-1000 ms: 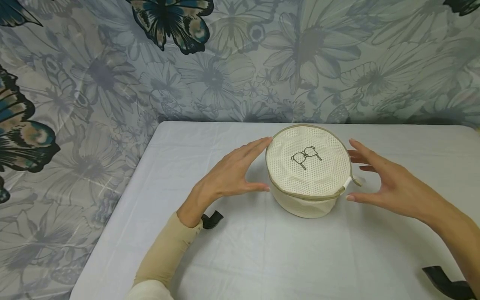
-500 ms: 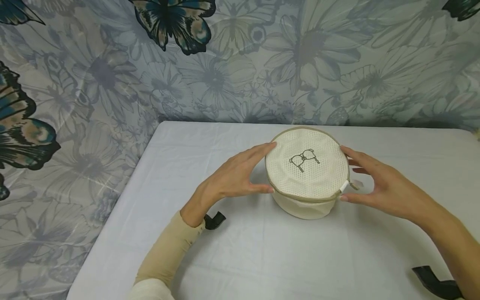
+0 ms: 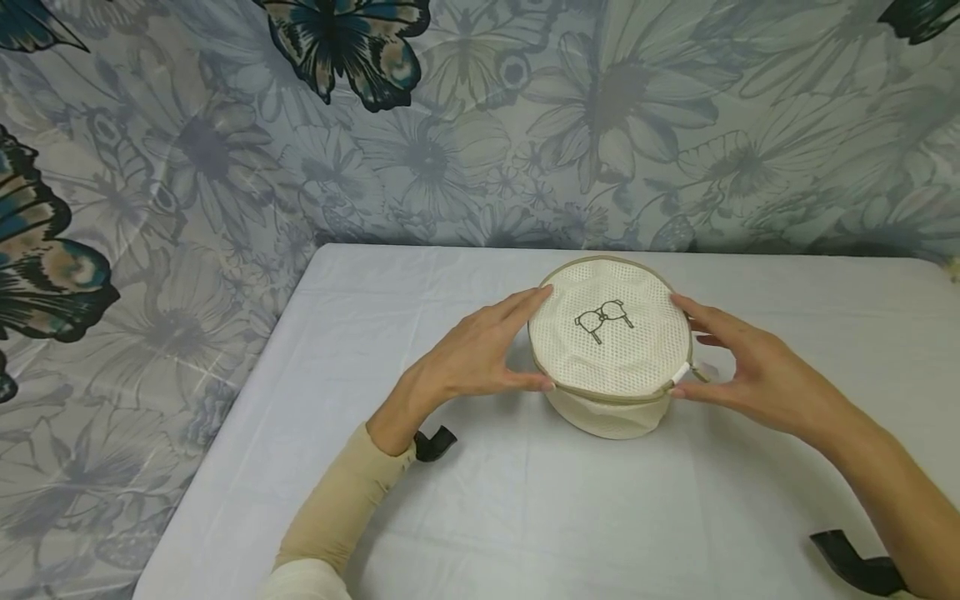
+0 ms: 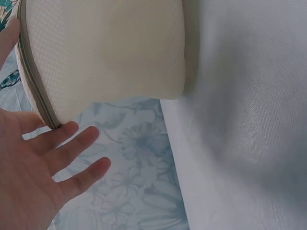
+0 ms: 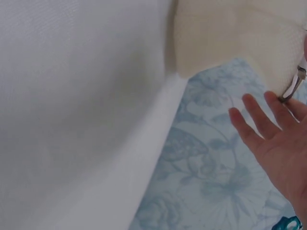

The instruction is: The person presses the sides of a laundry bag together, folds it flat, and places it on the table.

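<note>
A round cream mesh bra wash bag stands on the table, its zipped lid facing up with a black bra outline on it. My left hand spans the bag's left side, fingertips at the lid's rim and thumb in front. In the left wrist view its fingers are spread and fairly straight, index by the zip. On the opposite side my right hand touches the rim with fingertips and thumb. Its other fingers fan out in the right wrist view. The zip pull hangs near the right thumb.
A white cloth covers the table, whose back edge lies just behind the bag. Beyond it hangs a grey floral curtain with butterflies. Black straps show at both wrists.
My right hand has moved left until its fingertips meet the bag's rim. My left hand has come slightly right against the rim, and the bag has shifted a little left.
</note>
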### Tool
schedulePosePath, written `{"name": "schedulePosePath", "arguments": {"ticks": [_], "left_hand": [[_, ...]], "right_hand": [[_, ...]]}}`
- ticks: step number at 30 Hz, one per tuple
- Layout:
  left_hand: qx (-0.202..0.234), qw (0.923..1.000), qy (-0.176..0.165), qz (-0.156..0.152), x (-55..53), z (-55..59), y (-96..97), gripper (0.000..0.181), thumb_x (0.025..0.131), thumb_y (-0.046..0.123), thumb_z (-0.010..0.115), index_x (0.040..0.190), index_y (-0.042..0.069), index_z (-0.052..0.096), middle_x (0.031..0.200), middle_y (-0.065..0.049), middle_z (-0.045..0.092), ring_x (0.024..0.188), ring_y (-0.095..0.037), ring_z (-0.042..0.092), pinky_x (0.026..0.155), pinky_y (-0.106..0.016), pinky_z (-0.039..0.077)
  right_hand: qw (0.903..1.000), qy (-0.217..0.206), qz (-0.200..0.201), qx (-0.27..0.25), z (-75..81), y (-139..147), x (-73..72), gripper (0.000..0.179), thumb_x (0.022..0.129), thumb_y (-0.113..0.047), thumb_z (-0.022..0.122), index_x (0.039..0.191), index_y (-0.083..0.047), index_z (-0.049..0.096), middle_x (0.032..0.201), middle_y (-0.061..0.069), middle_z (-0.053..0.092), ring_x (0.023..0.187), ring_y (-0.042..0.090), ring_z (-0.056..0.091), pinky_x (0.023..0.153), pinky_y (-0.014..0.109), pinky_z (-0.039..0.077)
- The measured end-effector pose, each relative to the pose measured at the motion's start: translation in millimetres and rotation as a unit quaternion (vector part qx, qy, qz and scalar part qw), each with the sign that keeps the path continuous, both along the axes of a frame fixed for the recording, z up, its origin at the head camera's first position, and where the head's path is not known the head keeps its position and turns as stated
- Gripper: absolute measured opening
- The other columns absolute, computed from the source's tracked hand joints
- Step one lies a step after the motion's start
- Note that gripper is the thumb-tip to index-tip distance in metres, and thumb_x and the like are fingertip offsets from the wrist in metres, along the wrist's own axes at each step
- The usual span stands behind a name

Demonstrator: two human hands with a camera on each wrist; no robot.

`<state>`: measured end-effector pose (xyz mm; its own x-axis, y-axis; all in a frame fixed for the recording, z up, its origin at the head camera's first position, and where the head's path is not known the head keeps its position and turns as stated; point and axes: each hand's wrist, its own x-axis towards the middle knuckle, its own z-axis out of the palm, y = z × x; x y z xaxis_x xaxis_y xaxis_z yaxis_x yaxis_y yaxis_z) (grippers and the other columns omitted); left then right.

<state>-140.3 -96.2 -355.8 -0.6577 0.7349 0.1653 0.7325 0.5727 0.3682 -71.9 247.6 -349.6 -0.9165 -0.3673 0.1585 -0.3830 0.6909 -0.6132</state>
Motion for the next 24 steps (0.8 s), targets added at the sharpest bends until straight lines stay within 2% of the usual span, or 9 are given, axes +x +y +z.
{"name": "schedulePosePath", "arguments": {"ticks": [1,7,10,12,15,19,24], "left_hand": [[-0.002,1.0,0.0,0.001,0.1,0.0,0.6,0.113,0.078,0.07,0.07,0.161,0.021,0.011,0.161,-0.005,0.029,0.143,-0.02,0.036,0.112,-0.038,0.037],[-0.009,0.9999,-0.008,0.006,-0.1,-0.3,3.5,0.114,0.078,0.071,0.069,0.161,0.019,0.011,0.161,-0.006,0.029,0.144,-0.02,0.035,0.113,-0.037,0.035],[-0.01,0.9998,-0.018,0.009,-0.2,-0.8,4.4,0.113,0.079,0.07,0.069,0.161,0.019,0.011,0.16,-0.006,0.029,0.143,-0.022,0.036,0.113,-0.038,0.036],[-0.011,0.9996,-0.025,0.011,-0.3,-1.0,4.7,0.112,0.079,0.069,0.069,0.161,0.02,0.01,0.161,-0.006,0.029,0.142,-0.023,0.038,0.111,-0.038,0.038],[-0.011,0.9992,-0.036,0.013,-0.6,-1.8,5.2,0.111,0.08,0.069,0.068,0.161,0.021,0.01,0.161,-0.004,0.029,0.139,-0.024,0.041,0.109,-0.038,0.041],[-0.011,0.9988,-0.045,0.014,-1.3,-3.8,5.9,0.111,0.08,0.071,0.066,0.161,0.022,0.01,0.161,-0.003,0.028,0.139,-0.023,0.042,0.109,-0.037,0.041],[-0.015,0.9986,-0.048,0.013,-2.1,-6.4,6.4,0.111,0.08,0.072,0.065,0.161,0.02,0.01,0.162,-0.002,0.027,0.141,-0.021,0.038,0.11,-0.037,0.04]], "right_hand": [[1.0,0.001,0.003,0.0,-0.6,0.1,-0.4,0.11,0.07,-0.023,0.092,0.158,-0.027,0.027,0.154,0.012,0.041,0.117,0.043,0.057,0.087,0.061,0.048],[0.9998,0.008,0.013,0.009,-4.0,0.7,-1.9,0.108,0.071,-0.024,0.091,0.158,-0.021,0.028,0.152,0.016,0.042,0.116,0.045,0.057,0.085,0.058,0.05],[0.9999,0.01,0.012,0.005,-6.0,0.6,-2.3,0.107,0.07,-0.023,0.092,0.158,-0.021,0.03,0.152,0.013,0.042,0.116,0.042,0.058,0.086,0.043,0.054],[0.9998,0.014,0.015,-0.001,-7.5,0.2,-2.9,0.107,0.07,-0.022,0.092,0.158,-0.021,0.03,0.153,0.012,0.042,0.117,0.037,0.058,0.089,0.026,0.053],[0.9995,0.023,0.02,-0.008,-10.4,0.3,-4.2,0.107,0.069,-0.021,0.092,0.157,-0.02,0.032,0.152,0.011,0.043,0.121,0.017,0.055,0.088,0.005,0.042],[0.999,0.028,0.032,-0.014,-14.1,1.4,-5.7,0.106,0.069,-0.021,0.092,0.156,-0.016,0.033,0.152,0.014,0.043,0.122,-0.008,0.044,0.088,0.002,0.04],[0.9991,0.014,0.032,-0.023,-17.1,1.6,-6.2,0.106,0.069,-0.021,0.092,0.156,-0.014,0.032,0.153,0.016,0.041,0.125,-0.013,0.039,0.087,0.006,0.045]]}}
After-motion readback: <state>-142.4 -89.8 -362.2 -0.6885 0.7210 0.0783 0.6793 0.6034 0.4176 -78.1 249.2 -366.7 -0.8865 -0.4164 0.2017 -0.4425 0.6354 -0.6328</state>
